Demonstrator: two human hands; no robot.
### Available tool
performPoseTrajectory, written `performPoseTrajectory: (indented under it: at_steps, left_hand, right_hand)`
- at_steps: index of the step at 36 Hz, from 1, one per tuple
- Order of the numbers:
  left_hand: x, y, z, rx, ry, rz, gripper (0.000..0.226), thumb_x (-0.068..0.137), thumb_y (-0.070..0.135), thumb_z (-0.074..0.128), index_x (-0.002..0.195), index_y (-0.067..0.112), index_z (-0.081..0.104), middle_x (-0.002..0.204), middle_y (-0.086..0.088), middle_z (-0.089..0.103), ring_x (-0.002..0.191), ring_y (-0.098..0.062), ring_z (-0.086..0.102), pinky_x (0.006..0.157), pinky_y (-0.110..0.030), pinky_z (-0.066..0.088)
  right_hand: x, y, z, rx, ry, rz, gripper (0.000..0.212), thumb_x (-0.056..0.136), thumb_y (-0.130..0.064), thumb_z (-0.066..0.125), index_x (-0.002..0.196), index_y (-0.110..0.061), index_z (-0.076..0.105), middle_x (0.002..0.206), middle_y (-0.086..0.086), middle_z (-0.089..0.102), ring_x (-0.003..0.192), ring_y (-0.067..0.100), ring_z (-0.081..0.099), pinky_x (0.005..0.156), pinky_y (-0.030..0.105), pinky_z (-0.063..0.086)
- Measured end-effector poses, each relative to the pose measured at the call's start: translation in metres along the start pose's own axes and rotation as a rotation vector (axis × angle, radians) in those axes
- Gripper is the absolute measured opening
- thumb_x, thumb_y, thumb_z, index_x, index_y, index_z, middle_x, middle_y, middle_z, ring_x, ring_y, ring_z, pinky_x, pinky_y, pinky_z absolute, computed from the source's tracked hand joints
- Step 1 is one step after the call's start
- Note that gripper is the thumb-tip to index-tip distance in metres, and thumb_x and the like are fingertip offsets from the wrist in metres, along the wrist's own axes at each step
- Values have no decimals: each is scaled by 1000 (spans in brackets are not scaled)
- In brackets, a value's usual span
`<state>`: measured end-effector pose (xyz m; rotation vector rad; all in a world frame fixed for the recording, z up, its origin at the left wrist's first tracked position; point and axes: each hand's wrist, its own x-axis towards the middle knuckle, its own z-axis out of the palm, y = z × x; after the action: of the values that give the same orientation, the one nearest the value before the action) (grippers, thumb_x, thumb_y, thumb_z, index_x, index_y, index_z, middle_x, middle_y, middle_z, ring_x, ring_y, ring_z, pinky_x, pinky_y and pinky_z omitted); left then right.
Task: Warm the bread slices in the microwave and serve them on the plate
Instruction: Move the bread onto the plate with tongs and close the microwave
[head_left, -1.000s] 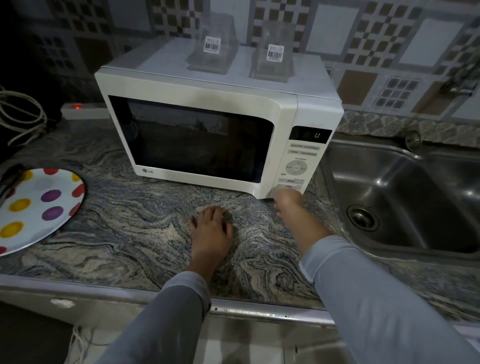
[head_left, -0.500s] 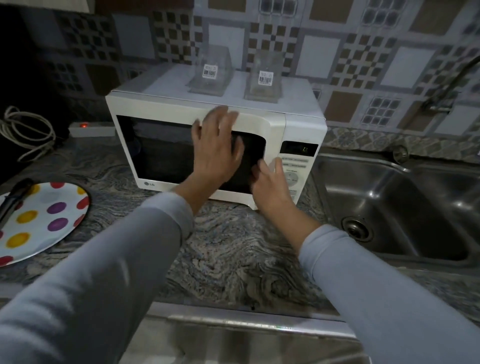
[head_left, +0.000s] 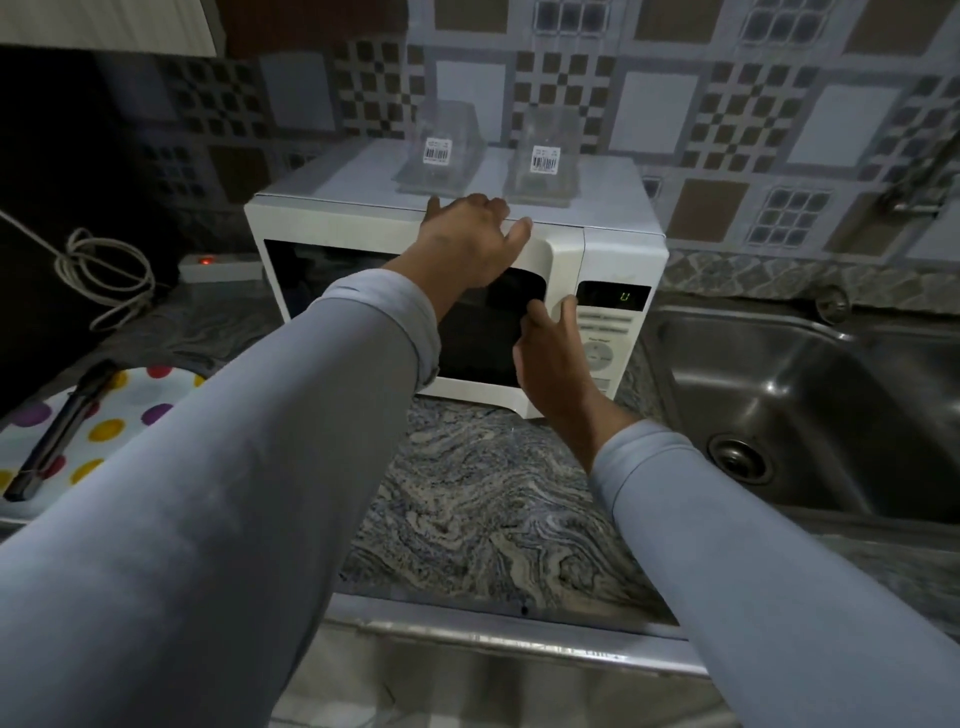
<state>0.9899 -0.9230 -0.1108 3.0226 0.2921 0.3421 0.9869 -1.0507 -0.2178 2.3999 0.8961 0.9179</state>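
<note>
The white microwave (head_left: 332, 223) stands on the marble counter with its door closed and its dark window hiding the inside. No bread is visible. My left hand (head_left: 467, 234) rests on the top front edge of the microwave, fingers on the top and thumb on the front face. My right hand (head_left: 550, 358) is at the right edge of the door, beside the control panel (head_left: 608, 332), with thumb and fingers hooked on the door's edge. The polka-dot plate (head_left: 135, 400) lies at the far left of the counter, partly behind my left sleeve.
Black tongs (head_left: 57, 431) lie across the plate. Two clear plastic containers (head_left: 436, 156) (head_left: 545, 161) sit on top of the microwave. A steel sink (head_left: 810, 395) is at the right. A power strip (head_left: 218, 265) and coiled cable (head_left: 104, 270) lie behind the plate.
My left hand has risen from the counter, passed the door window and settled on the microwave's top edge. My right hand moved from the lower panel up to the door's right edge.
</note>
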Motion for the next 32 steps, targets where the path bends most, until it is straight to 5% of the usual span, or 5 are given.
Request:
performPoseTrajectory:
  at_steps: [5,14,17,22,32]
  left_hand:
    - [-4,5,-3,9,-4,-7,52,100,44,23,139,15,40,143,-12,42,136,-27,34,116,-52,10]
    - [-9,4,2,7,-41,-22,62,98,49,14,149,16,24,156,-6,26,145,-24,22,117,-56,2]
    - [-25,-1,1,28,-6,-13,59,99,45,14,150,17,20,159,-2,18,148,-21,11,115,-60,-2]
    - [-59,-13,-8,-12,-15,6,56,99,36,20,151,15,19,160,-3,12,149,-22,2,114,-62,-3]
    - [-144,-73,-26,-196,-32,6,57,102,35,21,152,10,8,161,-5,2,148,-26,-11,117,-55,3]
  right_hand:
    - [-1,-2,-1,7,16,0,7,63,-26,75,64,-19,76,77,2,65,87,21,57,88,45,36]
    - [-34,-31,-29,-14,-141,-34,26,86,-31,57,104,-22,73,118,1,59,117,21,44,103,50,33]
    - [-43,-31,-37,105,72,36,17,66,-28,75,82,-21,75,105,4,65,105,23,53,93,51,38]
    - [-48,-28,-66,381,457,146,52,69,-28,54,119,-18,48,133,9,43,125,26,35,103,57,28]
    - [-78,-81,-146,735,466,315,42,90,-28,43,121,-3,56,125,16,56,118,25,44,96,39,37]
